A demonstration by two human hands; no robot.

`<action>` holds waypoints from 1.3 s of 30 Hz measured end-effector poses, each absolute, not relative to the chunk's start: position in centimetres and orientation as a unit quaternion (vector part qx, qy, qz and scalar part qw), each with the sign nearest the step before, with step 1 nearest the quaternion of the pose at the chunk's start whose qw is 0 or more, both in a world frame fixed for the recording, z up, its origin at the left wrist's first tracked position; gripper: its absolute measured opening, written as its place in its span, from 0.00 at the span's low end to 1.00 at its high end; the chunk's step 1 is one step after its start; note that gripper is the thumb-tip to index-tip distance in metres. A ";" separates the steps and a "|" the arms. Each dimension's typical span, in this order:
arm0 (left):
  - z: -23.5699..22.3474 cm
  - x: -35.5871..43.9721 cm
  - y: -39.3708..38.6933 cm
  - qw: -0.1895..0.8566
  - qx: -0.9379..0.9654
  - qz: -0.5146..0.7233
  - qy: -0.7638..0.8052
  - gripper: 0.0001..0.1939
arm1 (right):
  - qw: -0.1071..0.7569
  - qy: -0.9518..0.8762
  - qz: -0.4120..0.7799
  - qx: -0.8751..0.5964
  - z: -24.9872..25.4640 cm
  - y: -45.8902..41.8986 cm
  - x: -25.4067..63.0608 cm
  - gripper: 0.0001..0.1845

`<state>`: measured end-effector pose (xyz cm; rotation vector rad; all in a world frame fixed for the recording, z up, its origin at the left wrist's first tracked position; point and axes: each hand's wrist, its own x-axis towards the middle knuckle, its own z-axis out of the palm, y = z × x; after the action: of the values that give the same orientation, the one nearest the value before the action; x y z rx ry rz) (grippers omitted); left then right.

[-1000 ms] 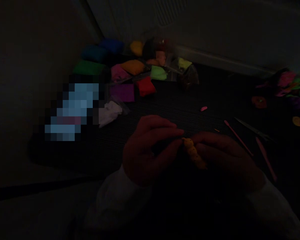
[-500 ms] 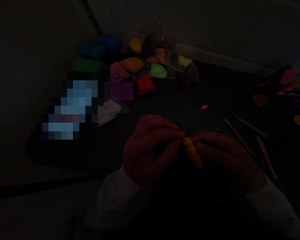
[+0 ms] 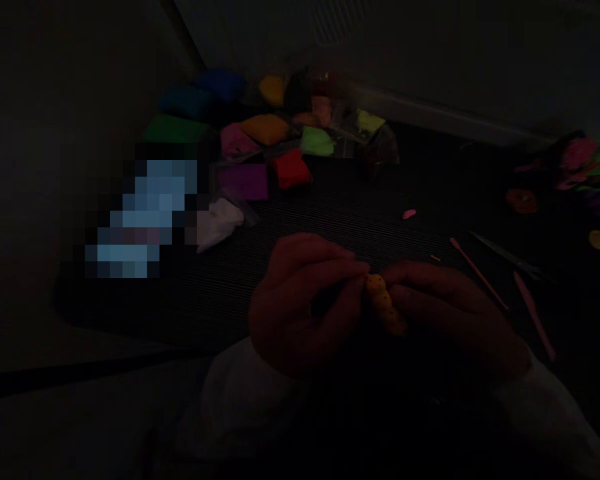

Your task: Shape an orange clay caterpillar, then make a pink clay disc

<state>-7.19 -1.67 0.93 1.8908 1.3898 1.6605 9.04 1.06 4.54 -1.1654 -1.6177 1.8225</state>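
A small yellow-orange clay caterpillar (image 3: 384,305), made of joined balls with dark dots, is between my hands in a very dim view. My right hand (image 3: 455,310) grips its right side between thumb and fingers. From the left, my left hand (image 3: 307,300) pinches with thumb and fingertips at the caterpillar's head end; whether a tiny piece sits in that pinch is too dark to tell. A thin orange clay strip (image 3: 435,258) lies beyond my right hand, and a pink clay bit (image 3: 409,214) rests farther back on the dark table (image 3: 330,217).
Two pink modelling tools (image 3: 479,272) and scissors (image 3: 505,253) lie at the right. Several bags of coloured clay, among them a red one (image 3: 291,169) and a purple one (image 3: 243,181), fill the back left. A blurred bright screen (image 3: 145,217) stands left; colourful clay scraps (image 3: 587,170) lie far right.
My left hand has shifted very slightly to the right and down, its fingertips still at the caterpillar's head. My right hand and the caterpillar stay nearly in place.
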 end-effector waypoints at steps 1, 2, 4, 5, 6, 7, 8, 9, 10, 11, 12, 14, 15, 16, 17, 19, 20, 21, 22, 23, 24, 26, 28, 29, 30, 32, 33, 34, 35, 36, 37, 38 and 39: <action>0.9 -7.2 -1.7 0.134 0.653 0.570 0.481 0.15 | 0.216 -0.589 0.654 -0.422 4.6 1.1 9.0 0.09; 0.9 -7.2 -1.7 0.134 0.653 0.569 0.482 0.15 | 0.214 -0.593 0.652 -0.422 4.6 1.1 9.0 0.10; 1.0 -7.3 -1.7 0.134 0.653 0.567 0.484 0.14 | 0.211 -0.594 0.649 -0.425 4.6 1.0 9.0 0.10; 1.0 -7.3 -1.7 0.134 0.653 0.568 0.483 0.14 | 0.213 -0.592 0.649 -0.427 4.6 1.0 9.0 0.10; 1.0 -7.3 -1.7 0.135 0.654 0.568 0.481 0.14 | 0.214 -0.589 0.651 -0.428 4.6 1.0 9.0 0.10; 1.0 -7.4 -1.7 0.135 0.656 0.567 0.479 0.14 | 0.216 -0.584 0.653 -0.430 4.6 0.9 9.0 0.09; 1.0 -7.4 -1.7 0.136 0.657 0.568 0.478 0.14 | 0.219 -0.580 0.655 -0.432 4.6 0.9 9.0 0.09; 1.0 -7.4 -1.7 0.136 0.657 0.568 0.477 0.15 | 0.223 -0.576 0.656 -0.434 4.6 0.9 8.9 0.09; 0.9 -7.4 -1.7 0.134 0.656 0.570 0.476 0.15 | 0.224 -0.574 0.658 -0.433 4.6 0.9 8.9 0.08; 0.9 -7.4 -1.7 0.129 0.653 0.573 0.477 0.15 | 0.224 -0.573 0.661 -0.430 4.6 0.9 8.9 0.08; 0.9 -7.4 -1.7 0.124 0.652 0.575 0.478 0.15 | 0.221 -0.574 0.662 -0.429 4.7 0.9 9.0 0.08; 0.9 -7.4 -1.6 0.112 0.651 0.579 0.478 0.15 | 0.215 -0.576 0.663 -0.427 4.7 0.9 9.0 0.09; 0.9 -7.3 -1.6 0.105 0.652 0.580 0.477 0.15 | 0.212 -0.579 0.662 -0.427 4.7 1.0 9.0 0.09; 0.9 -7.3 -1.6 0.099 0.653 0.581 0.475 0.15 | 0.212 -0.581 0.658 -0.430 4.7 0.9 9.0 0.09; 0.9 -7.2 -1.5 0.094 0.653 0.583 0.475 0.14 | 0.214 -0.582 0.655 -0.433 4.6 0.9 9.0 0.09; 0.8 -7.2 -1.6 0.089 0.650 0.585 0.477 0.14 | 0.218 -0.582 0.654 -0.432 4.6 0.9 9.0 0.10; 0.8 -7.1 -1.7 0.088 0.649 0.586 0.478 0.14 | 0.217 -0.580 0.657 -0.431 4.6 0.9 9.0 0.10; 0.8 -7.1 -1.7 0.091 0.648 0.585 0.479 0.14 | 0.215 -0.575 0.662 -0.430 4.6 0.9 9.0 0.10; 0.8 -7.2 -1.8 0.097 0.646 0.585 0.481 0.15 | 0.215 -0.569 0.668 -0.429 4.6 0.9 9.0 0.09; 0.9 -7.2 -1.9 0.110 0.646 0.583 0.480 0.16 | 0.218 -0.561 0.674 -0.428 4.7 0.9 8.9 0.09; 0.9 -7.3 -1.9 0.132 0.645 0.580 0.480 0.17 | 0.222 -0.552 0.682 -0.426 4.7 1.0 8.9 0.08; 1.1 -7.4 -2.0 0.213 0.638 0.565 0.477 0.17 | 0.231 -0.532 0.699 -0.418 4.6 1.0 9.0 0.07; 1.3 -7.6 -1.9 0.324 0.619 0.546 0.462 0.15 | 0.239 -0.511 0.719 -0.406 4.5 1.1 9.0 0.07; 1.4 -7.6 -1.8 0.379 0.605 0.536 0.451 0.14 | 0.241 -0.503 0.727 -0.400 4.4 1.1 9.0 0.07; 1.4 -7.7 -1.7 0.428 0.587 0.528 0.439 0.13 | 0.244 -0.497 0.732 -0.396 4.3 1.1 9.1 0.08; 1.4 -7.6 -1.5 0.495 0.553 0.524 0.418 0.11 | 0.255 -0.493 0.734 -0.390 4.1 1.1 9.1 0.08; 1.4 -7.5 -1.5 0.516 0.536 0.526 0.412 0.11 | 0.258 -0.495 0.734 -0.387 3.9 1.1 9.2 0.08; 1.3 -7.4 -1.4 0.532 0.519 0.529 0.410 0.10 | 0.261 -0.498 0.733 -0.383 3.8 1.2 9.1 0.08; 1.3 -7.3 -1.4 0.543 0.500 0.535 0.411 0.10 | 0.262 -0.503 0.732 -0.377 3.7 1.2 9.1 0.08; 1.2 -7.1 -1.3 0.555 0.480 0.539 0.413 0.08 | 0.263 -0.509 0.731 -0.371 3.6 1.3 8.9 0.08; 1.2 -6.9 -1.2 0.567 0.455 0.545 0.416 0.07 | 0.265 -0.518 0.727 -0.365 3.6 1.3 8.8 0.08; 1.2 -6.8 -1.1 0.583 0.421 0.551 0.423 0.06 | 0.270 -0.532 0.717 -0.360 3.6 1.3 8.7 0.08; 1.3 -6.6 -1.0 0.600 0.378 0.559 0.430 0.05 | 0.276 -0.549 0.702 -0.360 3.6 1.3 8.7 0.09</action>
<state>-6.57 -1.03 1.29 0.8759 0.9965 1.2954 8.70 1.31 3.63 -0.9677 -1.4754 1.8846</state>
